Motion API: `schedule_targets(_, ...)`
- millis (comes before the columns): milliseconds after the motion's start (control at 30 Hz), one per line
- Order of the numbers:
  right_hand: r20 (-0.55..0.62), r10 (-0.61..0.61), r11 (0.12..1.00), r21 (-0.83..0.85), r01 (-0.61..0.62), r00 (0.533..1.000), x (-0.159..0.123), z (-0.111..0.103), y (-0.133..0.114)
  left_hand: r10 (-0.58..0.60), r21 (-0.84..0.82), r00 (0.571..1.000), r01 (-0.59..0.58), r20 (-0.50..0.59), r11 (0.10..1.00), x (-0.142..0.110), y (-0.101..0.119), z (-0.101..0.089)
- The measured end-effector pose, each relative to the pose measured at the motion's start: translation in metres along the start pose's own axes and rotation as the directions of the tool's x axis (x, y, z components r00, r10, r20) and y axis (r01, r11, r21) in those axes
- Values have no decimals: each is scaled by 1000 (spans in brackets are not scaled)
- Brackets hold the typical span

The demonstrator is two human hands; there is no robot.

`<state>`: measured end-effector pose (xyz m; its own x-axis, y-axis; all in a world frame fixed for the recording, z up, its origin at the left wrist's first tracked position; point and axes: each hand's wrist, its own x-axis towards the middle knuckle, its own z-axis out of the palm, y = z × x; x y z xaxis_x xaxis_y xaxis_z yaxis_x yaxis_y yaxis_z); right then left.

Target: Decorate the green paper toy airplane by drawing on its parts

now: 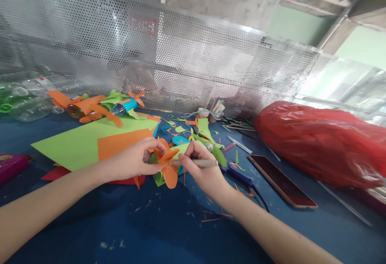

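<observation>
My left hand (141, 156) is closed around an orange paper propeller (170, 175), thumb below and fingers curled over its rear side. Whether a bottle sits behind the propeller is hidden by my fingers. In my right hand (200, 171) is a pale grey marker (208, 163), pinched like a pen. Its tip points left at the propeller's middle, where some pale lines show; I cannot tell whether it touches. Behind my right hand lies a light green paper-wrapped piece (183, 149), and a green paper blade (219, 156) shows beside it.
Green paper sheets (60, 145) and an orange sheet (111, 143) lie at left. Paper-wrapped bottles (87, 107) and clear bottles (33, 105) stand behind. At right are a blue glue gun (241, 175), a phone (280, 181) and a red plastic bag (316, 139). A perforated metal panel (187, 46) closes the back.
</observation>
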<state>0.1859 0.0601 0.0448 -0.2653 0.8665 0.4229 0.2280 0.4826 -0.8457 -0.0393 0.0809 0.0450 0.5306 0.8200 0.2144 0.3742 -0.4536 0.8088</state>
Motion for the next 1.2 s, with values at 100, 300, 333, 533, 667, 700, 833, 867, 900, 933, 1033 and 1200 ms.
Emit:
schedule_targets(100, -2, 1, 1000, 5, -1, 1000, 0, 0, 0, -3, 3, 1000, 3, -6, 1000, 0, -3, 0)
schedule_targets(300, -7, 24, 1000, 6, -24, 1000, 0, 1, 0, -8, 13, 1000, 8, 20, 1000, 1, -4, -1)
schedule_targets(333, -8, 26, 1000, 3, -25, 1000, 0, 0, 0, -8, 15, 1000, 8, 21, 1000, 0, -3, -1)
schedule_targets(533, -2, 20, 1000, 1, -20, 1000, 0, -1, -2, -4, 18, 1000, 4, 4, 1000, 0, 0, -1)
schedule_targets(667, -14, 30, 1000, -7, -30, 999, 0, -1, -2, -5, 16, 1000, 5, 5, 1000, 0, -3, 0)
schedule_targets(700, -15, 34, 999, -6, -35, 999, 0, 0, -3, -6, 14, 1000, 6, 5, 1000, 0, -3, 0)
schedule_targets(833, -14, 38, 999, -3, -38, 999, 0, -1, -4, -7, -7, 1000, 7, 1, 1000, 0, -3, 0)
schedule_targets(867, -16, 34, 999, -3, -34, 999, 1, -1, -3, -4, -14, 1000, 4, 1, 1000, 0, -2, 0)
schedule_targets(900, -18, 29, 1000, -2, -29, 999, 1, -1, -3, -2, -17, 1000, 2, -1, 1000, 0, -2, 0)
schedule_targets(933, -17, 25, 1000, 1, -25, 1000, 1, -1, -3, -2, -19, 1000, 2, -5, 1000, 0, -1, 0)
schedule_targets(1033, -7, 25, 1000, 9, -25, 1000, 1, -1, -1, -7, -16, 1000, 7, -7, 1000, -1, 1, 0)
schedule_targets(1200, -11, 24, 1000, 17, -24, 1000, 0, 0, 0, 3, -12, 1000, -3, -4, 1000, -1, -1, 0)
